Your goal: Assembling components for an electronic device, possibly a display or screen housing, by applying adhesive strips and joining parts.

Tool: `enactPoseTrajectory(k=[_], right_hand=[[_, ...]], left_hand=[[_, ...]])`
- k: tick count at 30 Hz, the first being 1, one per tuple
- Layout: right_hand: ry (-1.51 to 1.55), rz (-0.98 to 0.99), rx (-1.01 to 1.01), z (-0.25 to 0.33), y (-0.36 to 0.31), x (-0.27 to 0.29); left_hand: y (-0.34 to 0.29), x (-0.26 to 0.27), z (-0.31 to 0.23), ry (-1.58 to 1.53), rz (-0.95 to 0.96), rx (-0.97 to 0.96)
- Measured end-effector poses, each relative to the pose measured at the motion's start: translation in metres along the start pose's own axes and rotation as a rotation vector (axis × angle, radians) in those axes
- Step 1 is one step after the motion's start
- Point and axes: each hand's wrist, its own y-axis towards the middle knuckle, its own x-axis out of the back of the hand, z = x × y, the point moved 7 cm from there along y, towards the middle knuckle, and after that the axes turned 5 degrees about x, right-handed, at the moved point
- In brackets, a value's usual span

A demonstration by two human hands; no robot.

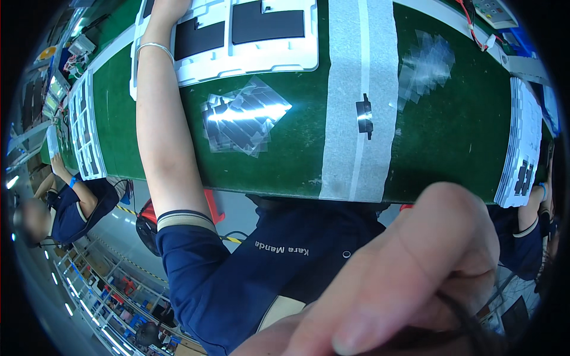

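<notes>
My left hand point(172, 8) is at the top edge, over a white tray point(261, 66) with flat black rectangular pieces point(267, 22) in its recesses. Its fingers lie outside the picture. Very close to the camera, my right hand point(415, 267) looms large with its fingers bent and closed; what they hold, if anything, is hidden, and a dark cord point(466, 320) runs beside them. Pieces of clear film point(246, 118) lie in a loose pile near my left forearm. A small black strip-like part point(364, 116) rests on a pale band point(339, 148) across the green work surface point(285, 163).
More clear film point(427, 65) is spread right of the band. White trays are stacked at the right end point(513, 142) and left end point(86, 127). Co-workers sit at the left point(89, 204) and right point(522, 243). Red wires point(466, 18) hang at the far right.
</notes>
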Motion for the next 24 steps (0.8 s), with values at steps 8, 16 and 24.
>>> enactPoseTrajectory(k=[8,16,24], right_hand=[[-0.087,0.032,-0.025,0.014,0.008,0.023],[-0.251,0.027,-0.061,-0.096,0.084,-0.03],[-0.423,-0.035,-0.094,-0.107,0.088,-0.04]], left_hand=[[-0.001,0.003,0.0,0.007,-0.014,-0.007],[0.003,-0.003,-0.012,0.01,-0.038,-0.008],[0.022,-0.025,0.05,0.03,0.021,-0.043]])
